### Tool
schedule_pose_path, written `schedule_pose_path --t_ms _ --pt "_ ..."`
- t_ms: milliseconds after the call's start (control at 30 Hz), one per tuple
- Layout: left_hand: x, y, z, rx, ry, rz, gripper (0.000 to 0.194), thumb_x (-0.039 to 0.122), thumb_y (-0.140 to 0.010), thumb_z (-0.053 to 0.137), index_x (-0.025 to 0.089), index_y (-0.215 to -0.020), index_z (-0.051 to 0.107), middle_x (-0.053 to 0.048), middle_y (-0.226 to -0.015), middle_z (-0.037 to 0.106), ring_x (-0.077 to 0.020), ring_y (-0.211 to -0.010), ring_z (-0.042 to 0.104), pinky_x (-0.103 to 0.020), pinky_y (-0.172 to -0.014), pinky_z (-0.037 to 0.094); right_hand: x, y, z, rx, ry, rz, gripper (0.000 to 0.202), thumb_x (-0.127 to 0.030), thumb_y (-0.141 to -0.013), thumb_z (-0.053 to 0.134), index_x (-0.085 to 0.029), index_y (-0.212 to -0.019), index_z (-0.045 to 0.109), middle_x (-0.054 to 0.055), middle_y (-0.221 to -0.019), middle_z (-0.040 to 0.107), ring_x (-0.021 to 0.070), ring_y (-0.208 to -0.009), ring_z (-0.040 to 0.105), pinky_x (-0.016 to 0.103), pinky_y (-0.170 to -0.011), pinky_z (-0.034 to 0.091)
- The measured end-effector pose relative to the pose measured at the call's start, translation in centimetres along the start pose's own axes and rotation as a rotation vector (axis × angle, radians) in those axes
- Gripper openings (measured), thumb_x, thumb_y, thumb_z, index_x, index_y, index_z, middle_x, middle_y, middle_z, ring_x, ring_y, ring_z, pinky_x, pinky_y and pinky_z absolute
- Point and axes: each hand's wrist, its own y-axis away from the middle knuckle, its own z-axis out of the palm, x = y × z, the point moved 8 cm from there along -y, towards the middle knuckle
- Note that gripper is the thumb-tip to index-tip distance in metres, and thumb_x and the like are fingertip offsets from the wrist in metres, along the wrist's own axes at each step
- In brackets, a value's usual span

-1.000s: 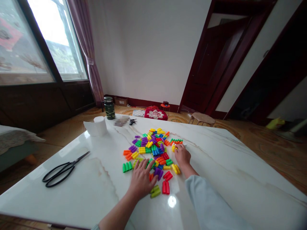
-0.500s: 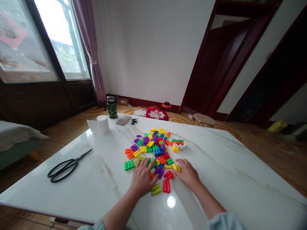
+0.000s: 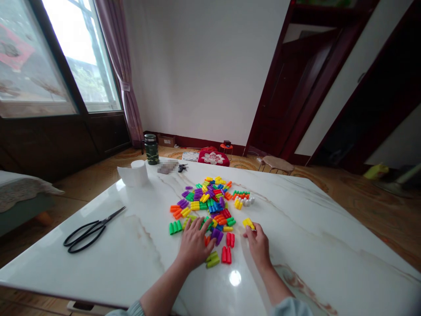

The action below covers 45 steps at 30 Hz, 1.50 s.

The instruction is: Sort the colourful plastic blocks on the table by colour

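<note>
A pile of colourful plastic building blocks [image 3: 213, 206], each made of joined bullet-like tubes, spreads over the white marbled table. My left hand [image 3: 194, 243] lies spread over the pile's near left side, touching blocks there; a purple block [image 3: 217, 236] shows by its thumb. My right hand [image 3: 258, 243] pinches a yellow block [image 3: 248, 223] between thumb and fingers, to the right of the pile. Two red blocks [image 3: 226, 255] and a lime green block [image 3: 212, 260] lie near me, between the hands. A green block [image 3: 175, 227] sits left of my left hand.
Black-handled scissors [image 3: 94, 229] lie at the left of the table [image 3: 329, 237]. A paper roll [image 3: 138, 173], a camouflage flask [image 3: 151, 150] and a small black object [image 3: 182, 167] stand or lie toward the far edge. A stool [image 3: 278, 164] is beyond the table.
My right hand has closed on the yellow block and drawn it rightward from the pile. One red block now lies straighter. My left hand stays nearly in place.
</note>
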Motion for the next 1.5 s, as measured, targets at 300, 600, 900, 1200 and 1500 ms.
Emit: schedule_pose_path --t_ms 300,600,900,1200,1500 --pt "-0.1 0.0 0.2 -0.01 -0.001 0.008 0.058 0.04 -0.083 0.058 0.029 -0.138 0.049 -0.009 -0.133 0.059 -0.0302 -0.126 0.05 -0.053 -0.113 0.027 -1.3 -6.1 -1.2 -0.063 0.183 -0.23 0.013 -0.025 -0.073 0.056 -0.019 -0.081 0.065 0.005 -0.088 0.063 0.0148 -0.065 0.059 0.03 -0.07 0.051" --pt "0.1 -0.1 -0.1 0.004 0.009 0.006 0.057 0.04 -0.082 0.059 0.03 -0.137 0.05 -0.008 -0.132 0.06 -0.0301 -0.126 0.051 -0.053 -0.113 0.028 1.8 -7.4 -1.3 0.027 0.36 -0.134 0.042 -0.034 -0.072 0.062 -0.016 -0.11 0.058 0.009 -0.103 0.063 0.0177 -0.073 0.061 0.03 -0.071 0.049" --pt "-0.1 -0.1 0.2 -0.031 0.004 -0.009 0.059 0.041 -0.083 0.058 0.03 -0.139 0.048 -0.009 -0.134 0.058 -0.0303 -0.128 0.049 -0.054 -0.114 0.026 1.7 -9.2 0.8 0.137 0.329 -0.075 0.029 -0.028 -0.07 0.056 -0.016 -0.096 0.061 0.009 -0.09 0.067 0.021 -0.075 0.062 0.031 -0.072 0.046" --pt "-0.3 0.0 0.3 0.006 0.017 0.0 0.058 0.042 -0.082 0.059 0.03 -0.138 0.049 -0.009 -0.133 0.058 -0.0311 -0.126 0.051 -0.053 -0.114 0.027 1.0 -10.8 2.1 0.174 0.241 -0.092 0.028 -0.027 -0.068 0.057 -0.017 -0.094 0.058 0.009 -0.091 0.066 0.0199 -0.072 0.061 0.032 -0.072 0.048" --pt "-0.2 -0.1 0.0 0.004 0.044 -0.01 0.059 0.04 -0.08 0.063 0.03 -0.137 0.05 -0.009 -0.132 0.058 -0.0309 -0.125 0.05 -0.054 -0.114 0.027 -4.4 -1.2 4.9 0.06 -0.01 -0.318 0.029 -0.042 -0.088 0.051 -0.018 -0.101 0.06 0.011 -0.1 0.063 0.0216 -0.088 0.062 0.037 -0.083 0.052"
